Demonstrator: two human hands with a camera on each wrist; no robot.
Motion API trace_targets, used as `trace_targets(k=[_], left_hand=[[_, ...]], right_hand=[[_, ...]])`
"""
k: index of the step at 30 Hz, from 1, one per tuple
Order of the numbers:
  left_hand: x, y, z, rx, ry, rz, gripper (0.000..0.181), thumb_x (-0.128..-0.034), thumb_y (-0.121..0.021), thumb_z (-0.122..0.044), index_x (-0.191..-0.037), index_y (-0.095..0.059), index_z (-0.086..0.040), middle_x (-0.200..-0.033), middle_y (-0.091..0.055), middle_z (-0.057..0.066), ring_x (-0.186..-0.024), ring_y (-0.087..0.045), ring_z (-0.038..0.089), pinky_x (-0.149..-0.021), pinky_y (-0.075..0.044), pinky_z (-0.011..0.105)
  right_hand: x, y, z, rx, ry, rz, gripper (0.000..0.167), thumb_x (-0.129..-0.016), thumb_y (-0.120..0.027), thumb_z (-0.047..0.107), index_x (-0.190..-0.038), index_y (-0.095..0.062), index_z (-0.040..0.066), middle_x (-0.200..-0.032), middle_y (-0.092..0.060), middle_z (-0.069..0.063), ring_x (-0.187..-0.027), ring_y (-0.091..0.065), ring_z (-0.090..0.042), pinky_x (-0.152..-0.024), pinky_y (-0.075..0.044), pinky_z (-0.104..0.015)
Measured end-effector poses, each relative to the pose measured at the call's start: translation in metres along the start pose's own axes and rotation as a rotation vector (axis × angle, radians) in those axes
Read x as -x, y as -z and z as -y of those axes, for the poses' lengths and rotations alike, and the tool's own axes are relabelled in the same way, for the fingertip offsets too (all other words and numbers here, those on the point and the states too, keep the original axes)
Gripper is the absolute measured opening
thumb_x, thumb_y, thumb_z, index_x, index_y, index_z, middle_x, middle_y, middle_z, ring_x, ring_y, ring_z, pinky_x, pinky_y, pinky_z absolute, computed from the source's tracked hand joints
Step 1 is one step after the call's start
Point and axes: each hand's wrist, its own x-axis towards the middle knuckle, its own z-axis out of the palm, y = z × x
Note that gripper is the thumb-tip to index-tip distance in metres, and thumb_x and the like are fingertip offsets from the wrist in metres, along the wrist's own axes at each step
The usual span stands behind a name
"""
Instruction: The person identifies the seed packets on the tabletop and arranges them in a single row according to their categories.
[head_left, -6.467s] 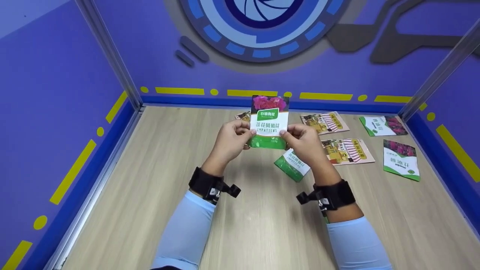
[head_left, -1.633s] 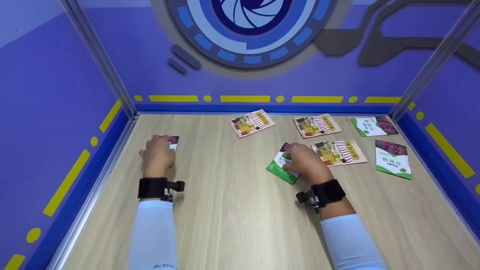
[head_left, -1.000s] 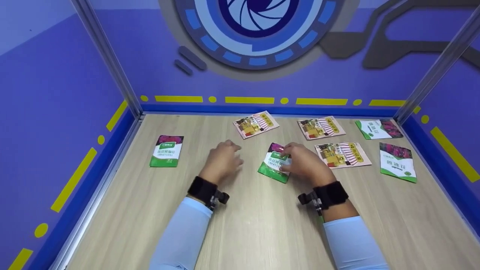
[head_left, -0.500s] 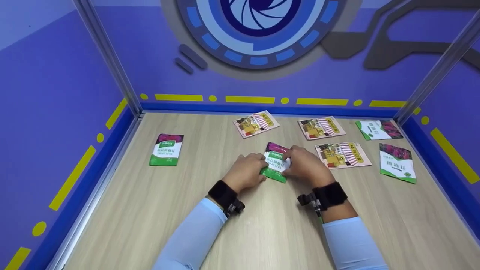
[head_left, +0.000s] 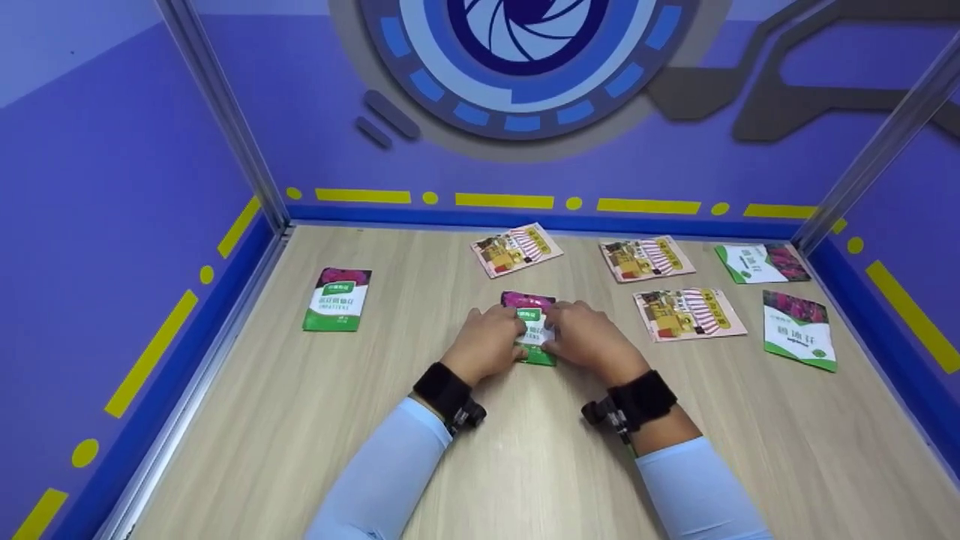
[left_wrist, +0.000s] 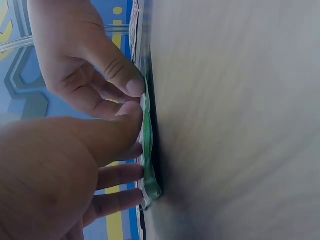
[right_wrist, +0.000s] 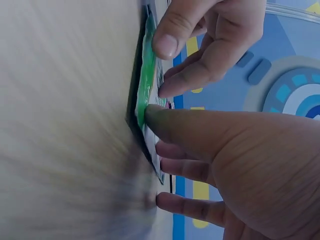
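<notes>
A green-and-white packet with pink flowers (head_left: 535, 330) lies between both hands at mid-table, its long sides running away from the person. My left hand (head_left: 486, 343) grips its left side with thumb and fingers; my right hand (head_left: 589, 339) holds the right side. The left wrist view has the packet (left_wrist: 147, 131) edge-on, low at the table, the left hand (left_wrist: 60, 170) and right hand (left_wrist: 85, 55) against it. In the right wrist view the right thumb presses the packet's green end (right_wrist: 145, 70). A matching packet (head_left: 337, 300) lies flat at the left.
Three pink-and-yellow packets lie behind and to the right: one at the back (head_left: 516, 250), one right of it (head_left: 647, 259), one nearer (head_left: 690, 314). Two white flower packets (head_left: 763, 263) (head_left: 799, 330) lie far right. Blue walls (head_left: 450, 165) stand around the wooden table (head_left: 525, 465).
The left-hand matching packet was set down and released. The left hand then came to the middle packet, which has shifted left and turned straighter, with the right hand following it.
</notes>
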Motion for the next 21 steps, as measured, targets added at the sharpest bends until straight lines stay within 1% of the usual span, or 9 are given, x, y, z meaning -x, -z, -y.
trace_targets(k=[2, 5, 7, 10, 13, 15, 17, 19, 21], left_hand=[[0.002, 0.002, 0.0, -0.021, 0.014, 0.004, 0.041, -0.088, -0.073, -0.051, -0.115, -0.072, -0.02, -0.117, -0.063, 0.0, -0.111, -0.056, 0.022, -0.089, -0.046, 0.052], [0.004, 0.005, 0.001, -0.051, 0.037, 0.028, 0.046, -0.0855, -0.076, -0.05, -0.119, -0.07, -0.019, -0.12, -0.063, 0.001, -0.111, -0.056, 0.023, -0.089, -0.047, 0.053], [0.005, 0.008, 0.003, -0.059, 0.053, 0.043, 0.049, -0.0839, -0.078, -0.049, -0.121, -0.07, -0.019, -0.121, -0.063, 0.001, -0.111, -0.057, 0.023, -0.088, -0.047, 0.052], [0.007, 0.01, 0.008, -0.052, 0.098, 0.049, 0.049, -0.0819, -0.081, -0.046, -0.122, -0.07, -0.02, -0.123, -0.063, 0.001, -0.112, -0.057, 0.023, -0.089, -0.046, 0.051], [0.011, 0.014, 0.013, -0.052, 0.161, 0.028, 0.038, -0.0808, -0.084, -0.037, -0.112, -0.074, -0.019, -0.117, -0.067, 0.002, -0.105, -0.061, 0.025, -0.087, -0.046, 0.052], [0.013, 0.016, 0.018, -0.073, 0.206, 0.009, 0.022, -0.0849, -0.08, -0.025, -0.105, -0.075, -0.018, -0.111, -0.069, 0.004, -0.1, -0.063, 0.025, -0.087, -0.046, 0.052], [0.015, 0.018, 0.024, -0.103, 0.256, -0.004, 0.012, -0.0899, -0.072, -0.015, -0.101, -0.076, -0.016, -0.106, -0.071, 0.006, -0.095, -0.063, 0.025, -0.085, -0.045, 0.051], [0.017, 0.019, 0.03, -0.13, 0.315, -0.015, 0.017, -0.0946, -0.062, -0.008, -0.1, -0.076, -0.015, -0.104, -0.071, 0.007, -0.094, -0.063, 0.025, -0.085, -0.044, 0.051], [0.019, 0.02, 0.037, -0.148, 0.371, -0.025, 0.023, -0.0983, -0.055, -0.007, -0.101, -0.076, -0.014, -0.103, -0.071, 0.006, -0.094, -0.063, 0.024, -0.085, -0.043, 0.051]], right_hand=[[0.001, 0.001, 0.001, -0.008, 0.017, 0.018, 0.034, -0.089, -0.076, 0.032, -0.114, -0.073, 0.01, -0.119, -0.067, -0.007, -0.108, -0.061, -0.027, -0.095, -0.051, -0.046], [0.002, 0.002, 0.0, -0.015, 0.037, 0.036, 0.037, -0.091, -0.075, 0.032, -0.119, -0.072, 0.008, -0.129, -0.064, -0.01, -0.12, -0.058, -0.03, -0.105, -0.046, -0.047], [0.003, 0.003, -0.002, -0.007, 0.04, 0.035, 0.041, -0.091, -0.075, 0.032, -0.121, -0.071, 0.005, -0.129, -0.064, -0.013, -0.122, -0.058, -0.032, -0.106, -0.045, -0.047], [0.003, 0.004, -0.004, -0.009, 0.034, 0.037, 0.044, -0.09, -0.076, 0.033, -0.122, -0.07, 0.004, -0.128, -0.065, -0.013, -0.122, -0.059, -0.033, -0.106, -0.045, -0.047], [0.003, 0.004, -0.005, -0.012, 0.029, 0.045, 0.043, -0.089, -0.077, 0.033, -0.12, -0.071, 0.004, -0.128, -0.065, -0.012, -0.121, -0.059, -0.032, -0.105, -0.046, -0.046], [0.003, 0.003, -0.006, -0.01, 0.031, 0.048, 0.04, -0.089, -0.077, 0.033, -0.117, -0.073, 0.005, -0.128, -0.064, -0.011, -0.121, -0.058, -0.031, -0.105, -0.046, -0.045], [0.003, 0.003, -0.007, -0.013, 0.034, 0.048, 0.039, -0.089, -0.077, 0.033, -0.116, -0.073, 0.005, -0.129, -0.064, -0.011, -0.122, -0.058, -0.032, -0.106, -0.045, -0.045], [0.004, 0.002, -0.007, -0.017, 0.036, 0.047, 0.04, -0.089, -0.077, 0.034, -0.116, -0.073, 0.005, -0.13, -0.064, -0.011, -0.123, -0.058, -0.031, -0.106, -0.045, -0.045], [0.005, 0.002, -0.008, -0.026, 0.039, 0.042, 0.04, -0.089, -0.077, 0.033, -0.117, -0.073, 0.005, -0.13, -0.064, -0.012, -0.123, -0.057, -0.032, -0.106, -0.045, -0.046]])
